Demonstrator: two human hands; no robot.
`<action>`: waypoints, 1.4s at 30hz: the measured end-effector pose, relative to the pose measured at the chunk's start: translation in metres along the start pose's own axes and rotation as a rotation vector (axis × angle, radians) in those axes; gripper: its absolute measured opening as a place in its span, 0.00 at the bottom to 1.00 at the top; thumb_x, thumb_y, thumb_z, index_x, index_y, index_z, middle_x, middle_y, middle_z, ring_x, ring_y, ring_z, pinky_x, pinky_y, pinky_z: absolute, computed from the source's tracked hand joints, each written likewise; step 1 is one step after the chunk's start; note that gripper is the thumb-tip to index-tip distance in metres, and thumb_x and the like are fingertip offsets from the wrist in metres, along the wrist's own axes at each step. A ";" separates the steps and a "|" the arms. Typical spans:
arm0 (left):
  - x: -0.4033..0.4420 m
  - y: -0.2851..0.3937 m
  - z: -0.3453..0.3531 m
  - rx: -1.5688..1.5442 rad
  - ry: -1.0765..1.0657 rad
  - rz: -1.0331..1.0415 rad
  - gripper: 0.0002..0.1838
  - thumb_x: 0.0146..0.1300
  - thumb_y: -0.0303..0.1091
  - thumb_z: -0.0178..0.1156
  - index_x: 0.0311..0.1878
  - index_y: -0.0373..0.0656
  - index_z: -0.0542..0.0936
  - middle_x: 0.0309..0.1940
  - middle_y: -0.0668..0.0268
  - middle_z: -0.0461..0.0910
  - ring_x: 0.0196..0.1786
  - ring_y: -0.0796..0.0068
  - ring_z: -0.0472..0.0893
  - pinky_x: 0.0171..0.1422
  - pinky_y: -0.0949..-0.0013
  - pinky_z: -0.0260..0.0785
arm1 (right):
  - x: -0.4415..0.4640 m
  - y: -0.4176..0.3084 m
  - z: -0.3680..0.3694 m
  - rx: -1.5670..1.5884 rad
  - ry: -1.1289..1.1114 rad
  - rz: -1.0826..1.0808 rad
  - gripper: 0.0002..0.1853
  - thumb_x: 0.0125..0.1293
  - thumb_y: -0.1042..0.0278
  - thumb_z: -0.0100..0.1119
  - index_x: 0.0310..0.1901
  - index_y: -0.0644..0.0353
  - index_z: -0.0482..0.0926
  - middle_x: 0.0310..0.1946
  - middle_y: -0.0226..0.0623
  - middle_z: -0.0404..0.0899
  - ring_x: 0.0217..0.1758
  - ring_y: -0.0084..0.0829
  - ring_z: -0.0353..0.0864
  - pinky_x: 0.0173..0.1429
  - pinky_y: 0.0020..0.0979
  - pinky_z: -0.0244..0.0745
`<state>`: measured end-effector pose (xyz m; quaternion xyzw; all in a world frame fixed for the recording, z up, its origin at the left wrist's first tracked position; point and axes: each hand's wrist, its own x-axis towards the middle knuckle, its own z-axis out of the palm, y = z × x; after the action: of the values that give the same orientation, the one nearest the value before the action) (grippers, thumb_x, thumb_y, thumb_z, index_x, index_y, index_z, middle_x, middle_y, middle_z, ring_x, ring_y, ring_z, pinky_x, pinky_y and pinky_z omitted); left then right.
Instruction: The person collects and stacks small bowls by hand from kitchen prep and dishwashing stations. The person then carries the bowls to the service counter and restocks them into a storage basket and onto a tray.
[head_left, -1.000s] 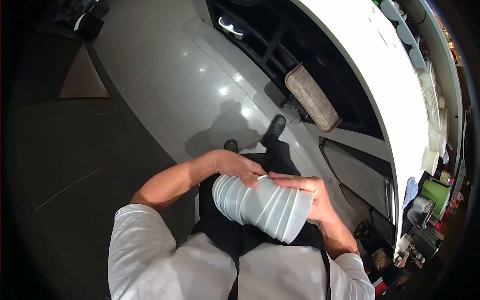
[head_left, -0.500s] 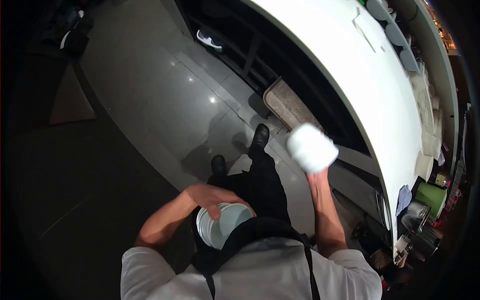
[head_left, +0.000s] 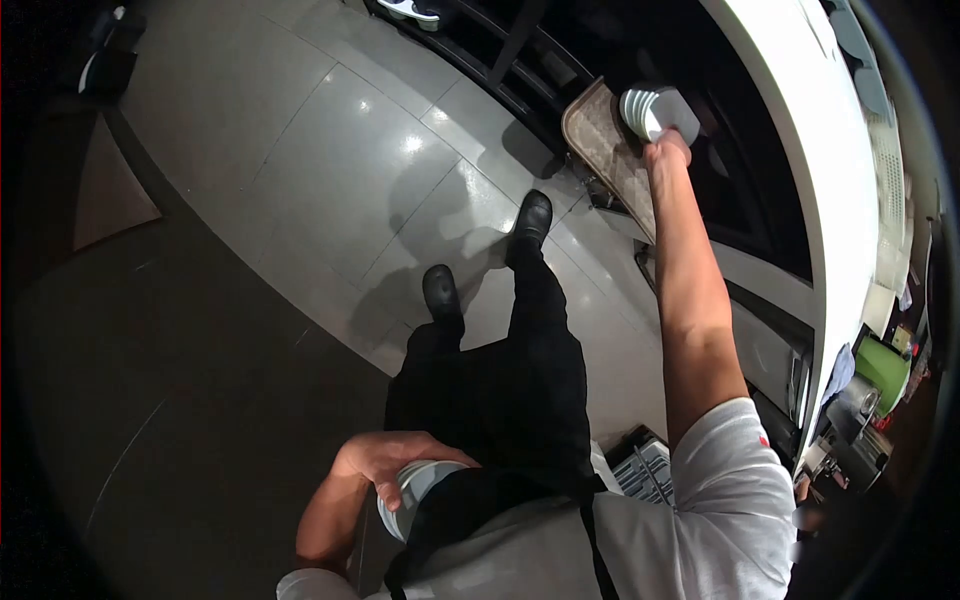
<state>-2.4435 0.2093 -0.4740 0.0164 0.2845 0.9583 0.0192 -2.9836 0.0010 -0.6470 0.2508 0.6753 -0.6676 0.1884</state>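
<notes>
My left hand [head_left: 400,460] is wrapped round a stack of white bowls [head_left: 412,492], held close against the black apron at the bottom of the view. My right arm is stretched far forward. At its end my right hand [head_left: 668,150] grips a second stack of white bowls [head_left: 655,112], tilted on its side at the right edge of the brown tray [head_left: 608,135]. Whether those bowls touch the tray I cannot tell.
A long white counter [head_left: 785,90] curves along the right, with a green container [head_left: 882,372], a blue cloth [head_left: 838,372] and metal pots beyond it. Dark shelving lies under the counter. Grey floor tiles [head_left: 330,150] spread ahead of two black shoes.
The single stack between both hands has been split in two. My right hand has carried its part forward to the tray, while my left hand has kept the other part near the body.
</notes>
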 end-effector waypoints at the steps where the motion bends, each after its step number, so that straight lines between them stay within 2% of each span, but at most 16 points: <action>1: -0.002 -0.002 0.000 0.031 -0.002 0.004 0.66 0.36 0.72 0.72 0.67 0.22 0.65 0.56 0.39 0.76 0.55 0.50 0.81 0.61 0.64 0.71 | 0.002 -0.002 0.010 0.014 -0.002 0.006 0.11 0.64 0.71 0.60 0.45 0.68 0.78 0.35 0.41 0.80 0.24 0.32 0.79 0.14 0.30 0.61; 8: -0.010 -0.004 0.006 0.129 0.040 0.077 0.68 0.34 0.77 0.68 0.66 0.23 0.66 0.56 0.38 0.76 0.54 0.45 0.81 0.61 0.57 0.72 | -0.020 -0.016 0.018 -0.076 -0.102 -0.007 0.13 0.65 0.71 0.55 0.50 0.64 0.78 0.42 0.40 0.81 0.36 0.32 0.81 0.27 0.40 0.72; 11: -0.015 -0.002 0.013 0.133 0.115 0.086 0.67 0.33 0.76 0.69 0.67 0.27 0.66 0.57 0.41 0.75 0.56 0.48 0.81 0.63 0.55 0.71 | -0.019 0.001 -0.019 -0.045 -0.261 -0.066 0.23 0.69 0.50 0.54 0.52 0.64 0.77 0.47 0.39 0.79 0.42 0.30 0.77 0.42 0.49 0.74; 12: -0.017 0.001 0.015 0.141 0.164 0.110 0.67 0.32 0.76 0.70 0.67 0.28 0.66 0.58 0.43 0.75 0.57 0.49 0.80 0.63 0.55 0.71 | -0.055 -0.002 -0.044 -0.230 -0.272 0.027 0.32 0.70 0.37 0.50 0.53 0.65 0.77 0.41 0.40 0.78 0.36 0.28 0.74 0.44 0.46 0.75; 14: -0.028 0.002 0.025 0.024 0.345 0.140 0.68 0.31 0.76 0.70 0.68 0.30 0.66 0.60 0.46 0.74 0.59 0.52 0.79 0.64 0.56 0.71 | -0.158 0.010 -0.109 -0.464 -0.530 0.162 0.31 0.68 0.29 0.47 0.35 0.56 0.73 0.22 0.28 0.66 0.24 0.25 0.65 0.33 0.35 0.73; 15: -0.042 -0.008 0.038 -0.104 0.475 0.144 0.68 0.31 0.77 0.70 0.69 0.32 0.65 0.61 0.47 0.74 0.60 0.54 0.79 0.65 0.56 0.71 | -0.216 -0.004 -0.150 -0.538 -0.888 0.501 0.30 0.69 0.28 0.45 0.35 0.54 0.70 0.25 0.29 0.70 0.24 0.26 0.67 0.28 0.30 0.67; 17: -0.050 -0.025 0.061 -0.294 0.701 0.216 0.68 0.32 0.77 0.70 0.70 0.33 0.63 0.63 0.50 0.73 0.61 0.57 0.78 0.65 0.57 0.71 | -0.307 0.002 -0.225 -0.614 -1.111 0.933 0.34 0.68 0.25 0.40 0.49 0.53 0.69 0.30 0.27 0.71 0.26 0.25 0.69 0.29 0.31 0.68; 19: -0.039 -0.029 0.074 -0.406 0.893 0.365 0.68 0.35 0.77 0.69 0.72 0.34 0.61 0.64 0.52 0.72 0.62 0.59 0.77 0.66 0.57 0.71 | -0.350 0.059 -0.294 -0.910 -1.189 1.454 0.43 0.69 0.25 0.34 0.71 0.55 0.60 0.60 0.44 0.71 0.67 0.35 0.68 0.68 0.47 0.65; 20: -0.029 -0.016 0.073 -0.313 0.964 0.324 0.67 0.37 0.79 0.66 0.72 0.34 0.60 0.64 0.52 0.72 0.63 0.58 0.76 0.67 0.56 0.70 | -0.392 0.001 -0.280 -0.533 -1.282 1.641 0.42 0.72 0.28 0.34 0.74 0.55 0.55 0.70 0.45 0.62 0.78 0.36 0.51 0.78 0.49 0.49; 21: -0.017 0.001 0.071 -0.217 1.033 0.284 0.67 0.40 0.81 0.62 0.73 0.34 0.60 0.64 0.52 0.72 0.64 0.56 0.75 0.68 0.55 0.69 | -0.391 -0.005 -0.278 -0.542 -1.674 0.994 0.38 0.74 0.34 0.40 0.73 0.56 0.56 0.69 0.42 0.64 0.76 0.35 0.57 0.74 0.47 0.59; 24: 0.036 0.043 0.044 -0.077 1.089 0.136 0.65 0.43 0.77 0.63 0.73 0.32 0.60 0.66 0.54 0.71 0.64 0.60 0.75 0.70 0.56 0.67 | -0.374 -0.025 -0.263 -0.479 -1.307 1.005 0.36 0.72 0.40 0.51 0.70 0.58 0.62 0.57 0.43 0.75 0.64 0.35 0.71 0.65 0.37 0.69; 26: 0.097 0.076 0.008 0.204 0.937 0.166 0.55 0.47 0.65 0.69 0.69 0.31 0.66 0.61 0.54 0.76 0.63 0.65 0.76 0.69 0.61 0.66 | -0.327 -0.040 -0.252 -0.492 -1.111 1.039 0.30 0.66 0.58 0.58 0.67 0.60 0.67 0.53 0.44 0.78 0.53 0.38 0.80 0.52 0.46 0.78; 30: 0.238 0.130 -0.071 1.045 0.547 0.106 0.53 0.40 0.61 0.70 0.68 0.39 0.69 0.61 0.50 0.74 0.65 0.52 0.73 0.70 0.57 0.63 | -0.213 -0.050 -0.237 0.029 -0.951 0.586 0.31 0.52 0.75 0.53 0.63 0.69 0.68 0.54 0.46 0.77 0.59 0.40 0.77 0.66 0.40 0.71; 32: 0.305 0.141 -0.117 1.435 0.364 0.272 0.57 0.40 0.73 0.65 0.66 0.37 0.69 0.64 0.48 0.68 0.69 0.52 0.68 0.72 0.55 0.59 | -0.153 -0.047 -0.226 0.069 -0.932 0.384 0.33 0.52 0.75 0.53 0.65 0.67 0.66 0.56 0.43 0.75 0.61 0.38 0.75 0.66 0.37 0.71; 38: 0.412 0.100 -0.179 1.215 0.717 0.273 0.33 0.57 0.44 0.53 0.65 0.37 0.68 0.62 0.48 0.65 0.63 0.50 0.66 0.70 0.58 0.57 | -0.048 -0.028 -0.174 0.271 -0.683 0.009 0.32 0.53 0.77 0.51 0.64 0.70 0.65 0.56 0.45 0.74 0.60 0.39 0.75 0.65 0.36 0.70; 42: 0.450 0.070 -0.203 1.002 0.985 0.184 0.33 0.66 0.41 0.51 0.70 0.31 0.62 0.69 0.37 0.58 0.71 0.42 0.61 0.74 0.55 0.53 | -0.015 -0.017 -0.156 0.231 -0.614 -0.131 0.30 0.54 0.79 0.49 0.63 0.68 0.66 0.56 0.44 0.75 0.59 0.38 0.76 0.64 0.33 0.71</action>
<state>-2.9031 0.0607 -0.5962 -0.3880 0.6643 0.6058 -0.2027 -2.9693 0.1554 -0.6187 0.0139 0.5215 -0.7948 0.3101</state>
